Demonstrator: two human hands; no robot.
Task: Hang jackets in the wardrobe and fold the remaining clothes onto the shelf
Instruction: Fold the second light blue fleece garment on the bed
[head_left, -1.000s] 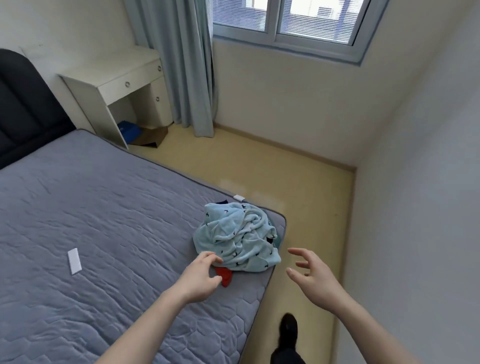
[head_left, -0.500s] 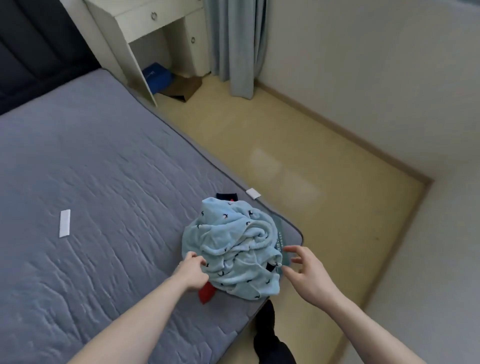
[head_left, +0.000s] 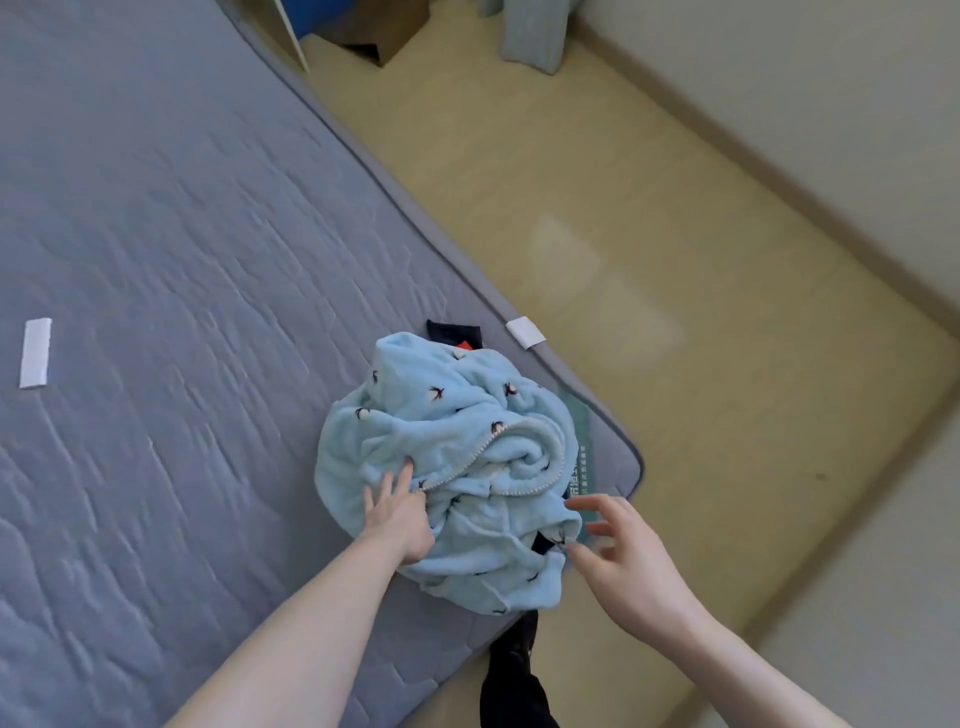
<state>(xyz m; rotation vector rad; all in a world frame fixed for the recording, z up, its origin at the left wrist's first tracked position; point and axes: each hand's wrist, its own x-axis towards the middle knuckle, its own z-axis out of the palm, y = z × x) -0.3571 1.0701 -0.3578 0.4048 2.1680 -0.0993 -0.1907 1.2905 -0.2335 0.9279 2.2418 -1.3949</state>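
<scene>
Fleece jacket (head_left: 457, 457), grey mattress (head_left: 156, 260), beige floor (head_left: 649, 208)

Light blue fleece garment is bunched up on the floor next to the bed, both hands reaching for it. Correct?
Not quite. In the head view the light blue fleece garment lies bunched up on the grey mattress, near its corner, not on the floor. The rest holds: the left hand rests on it with fingers straight, and the right hand reaches in, open, at its edge.
</scene>
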